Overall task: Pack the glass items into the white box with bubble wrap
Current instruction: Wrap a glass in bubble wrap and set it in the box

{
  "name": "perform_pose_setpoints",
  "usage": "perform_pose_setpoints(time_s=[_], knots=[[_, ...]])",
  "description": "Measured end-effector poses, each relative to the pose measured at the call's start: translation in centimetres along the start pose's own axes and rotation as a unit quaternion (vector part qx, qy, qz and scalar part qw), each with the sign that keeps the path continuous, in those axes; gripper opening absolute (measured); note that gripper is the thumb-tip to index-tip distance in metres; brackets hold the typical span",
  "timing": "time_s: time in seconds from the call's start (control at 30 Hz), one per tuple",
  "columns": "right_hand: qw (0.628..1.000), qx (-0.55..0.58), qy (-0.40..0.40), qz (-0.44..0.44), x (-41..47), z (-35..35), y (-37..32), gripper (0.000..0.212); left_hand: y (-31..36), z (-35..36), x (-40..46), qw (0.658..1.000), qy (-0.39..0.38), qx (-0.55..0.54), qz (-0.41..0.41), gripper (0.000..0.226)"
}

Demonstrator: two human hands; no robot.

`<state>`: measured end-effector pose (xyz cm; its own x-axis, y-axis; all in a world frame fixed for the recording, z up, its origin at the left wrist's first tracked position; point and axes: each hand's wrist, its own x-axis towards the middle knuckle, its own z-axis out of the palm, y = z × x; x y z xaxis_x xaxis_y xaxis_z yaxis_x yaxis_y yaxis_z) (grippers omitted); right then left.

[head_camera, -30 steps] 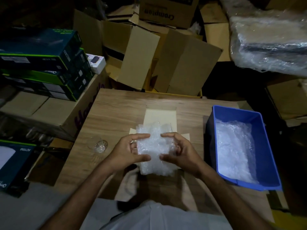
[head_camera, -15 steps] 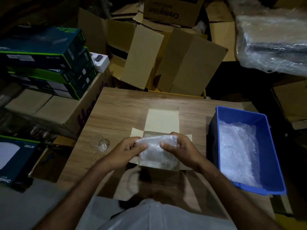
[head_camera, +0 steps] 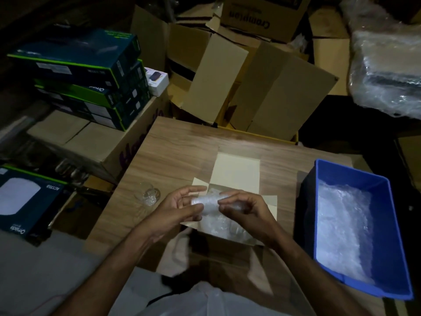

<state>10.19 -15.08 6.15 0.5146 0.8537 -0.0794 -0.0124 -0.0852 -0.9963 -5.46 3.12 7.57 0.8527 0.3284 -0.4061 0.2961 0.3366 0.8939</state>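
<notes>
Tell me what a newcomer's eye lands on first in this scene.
First, the two hands, left and right, holding a clear bubble-wrap bundle over the open white cardboard box at the middle of the wooden table. Next, the bright blue plastic bin of bubble wrap at the right, and a small clear glass standing alone left of the hands.

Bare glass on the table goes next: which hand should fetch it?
Left. The glass stands just left of the left hand; the right hand would have to cross the white box.
</notes>
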Motion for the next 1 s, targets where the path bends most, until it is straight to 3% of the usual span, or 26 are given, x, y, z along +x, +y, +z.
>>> perform_pose_setpoints(time_s=[0.13, 0.27, 0.33, 0.4, 0.5, 0.6, 0.8, 1.0], knots=[[1.000, -0.014, -0.009, -0.001, 1.2, 1.6, -0.2, 0.045, -0.2, -0.8, -0.2, 0.998, 0.051, 0.035, 0.027, 0.034], [0.998, -0.057, -0.011, -0.024, 3.0, 3.5, -0.2, 0.021, -0.4, -2.0, -0.7, 0.980, 0.140, 0.119, 0.074, 0.025], [0.996, -0.069, 0.002, -0.051, 3.9, 4.8, -0.4, 0.015, -1.1, -3.6, -0.9, 0.961, 0.222, 0.138, 0.087, 0.038], [0.995, -0.071, 0.022, -0.068, 4.9, 6.0, -1.1, 0.017, -2.7, -6.2, -0.8, 0.938, 0.305, 0.132, 0.095, 0.066], [0.994, -0.072, 0.049, -0.068, 6.2, 7.7, -1.7, 0.025, -6.0, -11.2, 0.0, 0.881, 0.416, 0.219, 0.059, 0.101], [0.994, -0.079, 0.059, -0.052, 7.1, 8.9, -1.0, 0.027, -8.0, -14.3, 1.2, 0.877, 0.408, 0.253, 0.011, 0.115], [0.989, -0.130, 0.069, -0.008, 8.6, 10.7, 0.6, 0.020, -8.5, -16.1, 3.5, 0.918, 0.332, 0.213, 0.042, 0.068], [0.974, -0.203, 0.076, -0.065, 9.4, 12.1, 0.0, 0.026, -7.8, -15.2, 3.3, 0.928, 0.291, 0.210, 0.099, 0.069]])
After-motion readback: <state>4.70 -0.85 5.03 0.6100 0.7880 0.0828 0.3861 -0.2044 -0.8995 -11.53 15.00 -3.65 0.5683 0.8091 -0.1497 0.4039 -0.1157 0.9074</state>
